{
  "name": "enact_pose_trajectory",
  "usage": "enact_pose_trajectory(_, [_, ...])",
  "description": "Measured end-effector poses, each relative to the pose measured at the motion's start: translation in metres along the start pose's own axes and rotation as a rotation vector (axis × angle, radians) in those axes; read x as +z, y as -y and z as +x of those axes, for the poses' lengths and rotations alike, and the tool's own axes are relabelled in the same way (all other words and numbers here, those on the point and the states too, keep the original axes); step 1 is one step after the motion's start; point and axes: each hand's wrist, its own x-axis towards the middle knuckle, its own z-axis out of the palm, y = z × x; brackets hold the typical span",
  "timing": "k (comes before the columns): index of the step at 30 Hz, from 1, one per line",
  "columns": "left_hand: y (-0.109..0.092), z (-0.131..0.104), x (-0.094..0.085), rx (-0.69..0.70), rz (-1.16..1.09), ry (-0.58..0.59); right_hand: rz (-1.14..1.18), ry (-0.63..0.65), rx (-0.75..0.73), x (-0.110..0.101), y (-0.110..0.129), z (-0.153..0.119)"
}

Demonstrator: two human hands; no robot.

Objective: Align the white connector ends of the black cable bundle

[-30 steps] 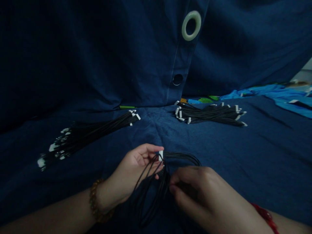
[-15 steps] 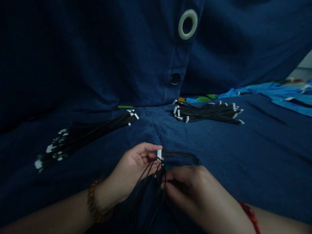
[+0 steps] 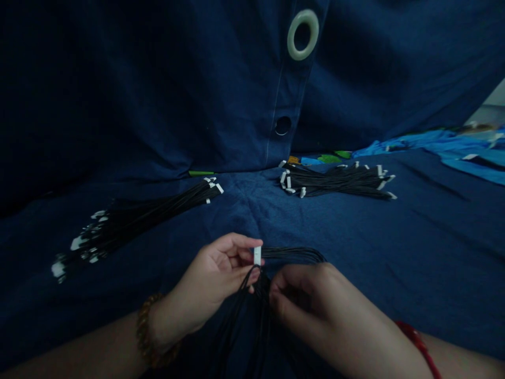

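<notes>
My left hand (image 3: pixel 223 273) pinches a white connector (image 3: pixel 258 255) between thumb and fingers, upright. Thin black wires (image 3: pixel 292 250) run from behind it to the right, and more black wires hang below it toward me. My right hand (image 3: pixel 305 300) is closed beside the hanging wires, thumb against curled forefinger. What lies between its fingertips, if anything, is too dark to make out.
A bundle of black cables with white connectors (image 3: pixel 150 218) lies on the left. A second such bundle (image 3: pixel 335 180) lies at the back right. Dark blue cloth (image 3: pixel 414 252) covers the surface and hangs behind it. Bright blue fabric (image 3: pixel 426 142) is at the far right.
My right hand has pulled slightly right, away from the connector, and its fingertips now sit apart from my left thumb. My left hand still holds the connector in nearly the same place.
</notes>
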Motion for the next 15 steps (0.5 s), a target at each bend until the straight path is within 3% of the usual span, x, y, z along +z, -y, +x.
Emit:
enact_pose_trajectory(4, [0.001,0.001,-0.002,-0.011,-0.01,0.017,-0.102,-0.067,-0.027,-0.007,0.002,-0.001])
enact_pose_trajectory(9, [-0.002,-0.003,-0.001,-0.058,0.039,-0.018,0.093,-0.006,-0.075,-0.023,0.004,-0.002])
enact_pose_trajectory(15, [-0.003,-0.002,-0.004,-0.034,0.072,0.017,0.028,-0.23,-0.052,-0.043,-0.003,-0.007])
